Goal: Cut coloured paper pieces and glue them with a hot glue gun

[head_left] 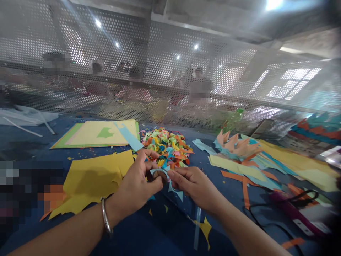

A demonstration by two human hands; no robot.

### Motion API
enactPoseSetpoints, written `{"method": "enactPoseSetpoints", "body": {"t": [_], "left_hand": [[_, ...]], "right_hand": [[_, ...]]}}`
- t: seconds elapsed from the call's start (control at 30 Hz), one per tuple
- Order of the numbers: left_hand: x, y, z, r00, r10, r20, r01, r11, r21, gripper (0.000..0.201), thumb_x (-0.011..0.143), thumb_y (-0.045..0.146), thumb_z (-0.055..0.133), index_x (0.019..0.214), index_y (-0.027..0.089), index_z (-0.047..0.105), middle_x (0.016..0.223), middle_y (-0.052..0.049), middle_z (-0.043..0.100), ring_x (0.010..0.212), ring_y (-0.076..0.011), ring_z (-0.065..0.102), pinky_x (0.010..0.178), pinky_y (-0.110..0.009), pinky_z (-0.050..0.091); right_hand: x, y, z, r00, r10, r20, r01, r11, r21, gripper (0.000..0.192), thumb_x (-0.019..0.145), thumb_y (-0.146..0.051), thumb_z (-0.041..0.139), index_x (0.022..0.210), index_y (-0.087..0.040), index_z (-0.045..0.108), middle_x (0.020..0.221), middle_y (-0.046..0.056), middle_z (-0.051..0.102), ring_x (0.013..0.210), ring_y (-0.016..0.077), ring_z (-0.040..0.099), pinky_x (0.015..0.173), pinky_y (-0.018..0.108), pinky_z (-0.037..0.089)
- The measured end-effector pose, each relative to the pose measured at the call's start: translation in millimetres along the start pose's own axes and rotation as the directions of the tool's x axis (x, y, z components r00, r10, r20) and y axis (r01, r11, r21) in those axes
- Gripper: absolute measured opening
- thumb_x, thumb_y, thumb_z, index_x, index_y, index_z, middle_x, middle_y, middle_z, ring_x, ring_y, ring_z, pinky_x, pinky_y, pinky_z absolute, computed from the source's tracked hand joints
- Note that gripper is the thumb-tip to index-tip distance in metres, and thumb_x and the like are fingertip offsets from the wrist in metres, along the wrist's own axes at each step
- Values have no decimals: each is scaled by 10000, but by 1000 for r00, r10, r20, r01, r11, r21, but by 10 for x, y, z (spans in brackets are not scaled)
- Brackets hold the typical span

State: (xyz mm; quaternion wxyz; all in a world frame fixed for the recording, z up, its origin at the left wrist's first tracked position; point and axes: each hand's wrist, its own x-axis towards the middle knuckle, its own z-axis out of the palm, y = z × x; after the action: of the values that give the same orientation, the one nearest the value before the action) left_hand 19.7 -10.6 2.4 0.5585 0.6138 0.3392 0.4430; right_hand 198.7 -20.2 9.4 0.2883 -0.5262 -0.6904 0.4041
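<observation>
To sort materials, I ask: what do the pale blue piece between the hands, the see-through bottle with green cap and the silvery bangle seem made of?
Pale blue piece: probably matte paper, thin, curved.
See-through bottle: likely glossy plastic, transparent.
Silvery bangle: apparently polished metal, bright highlights.

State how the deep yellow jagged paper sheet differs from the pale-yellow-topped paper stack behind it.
The deep yellow sheet is jagged along its near edge; the stack has straighter edges. The sheet's face is deep yellow, while the stack shows green beneath its pale top. The sheet lies nearer the camera, beside the left hand; the stack lies farther back. Both are paper on the dark blue table.
</observation>
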Motion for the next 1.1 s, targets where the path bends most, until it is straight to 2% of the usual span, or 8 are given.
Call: {"method": "enactPoseSetpoints", "body": {"t": [0.17,0.3,0.4,0.53,0.63,0.77,0.9,1.1], "left_hand": [[-11,-11,-1,999,-8,-32,8,1000,2,437,727,109,586,1074,234,353,724,34,598,510,-69,446,460,-185,321],[-9,-18,4,1000,-2,-11,1,1000,-29,451,715,117,611,1074,230,362,705,47,579,517,-72,444,479,-191,329],[-9,-39,14,1000,-10,-18,9,998,-57,445,716,124,631,1067,225,377,662,57,563,511,-73,441,481,-191,319],[-47,-36,54,982,-188,-36,165,927,-337,496,666,161,714,1055,204,407,685,29,594,600,-108,539,579,-222,396],[-90,5,89,954,-301,2,269,850,-453,372,649,212,753,942,163,529,785,-26,628,721,-130,572,684,-247,428],[-102,56,95,950,-313,-15,281,872,-402,209,670,273,755,771,156,616,791,-28,634,704,-116,560,643,-225,420],[-73,69,55,941,-326,-94,275,895,-351,197,673,292,756,747,166,624,721,-17,644,608,-99,551,567,-214,402],[-70,65,15,963,-231,-141,193,952,-239,176,708,305,725,741,161,631,680,-25,645,596,-95,539,556,-209,398]], "right_hand": [[20,2,15,998,-12,-65,20,992,124,454,865,-575,437,621,-193,468,521,-74,265,433,80,196,422,244,173],[25,-5,52,994,-93,-62,101,983,153,357,810,-470,584,633,-192,448,586,-63,312,510,91,270,473,239,226],[21,-15,82,991,-122,-55,129,980,152,262,801,-388,605,675,-180,507,620,-46,379,549,102,321,509,244,270],[-1,-38,86,986,-134,-101,150,973,173,233,800,-379,593,688,-181,539,620,-33,419,562,112,368,529,251,311],[-21,-61,67,980,-149,-130,170,970,173,247,804,-403,592,701,-185,540,624,-25,433,577,119,384,545,258,326],[-22,-70,44,977,-179,-117,195,971,142,273,814,-427,586,698,-186,529,634,-24,423,588,118,367,550,256,327],[-7,-30,30,982,-164,-95,174,979,106,360,871,-504,476,714,-184,526,608,-38,355,535,104,317,490,239,287],[-8,-16,26,993,-111,-27,111,994,6,431,888,-551,411,695,-184,529,582,-41,349,468,88,275,421,234,200]]}}
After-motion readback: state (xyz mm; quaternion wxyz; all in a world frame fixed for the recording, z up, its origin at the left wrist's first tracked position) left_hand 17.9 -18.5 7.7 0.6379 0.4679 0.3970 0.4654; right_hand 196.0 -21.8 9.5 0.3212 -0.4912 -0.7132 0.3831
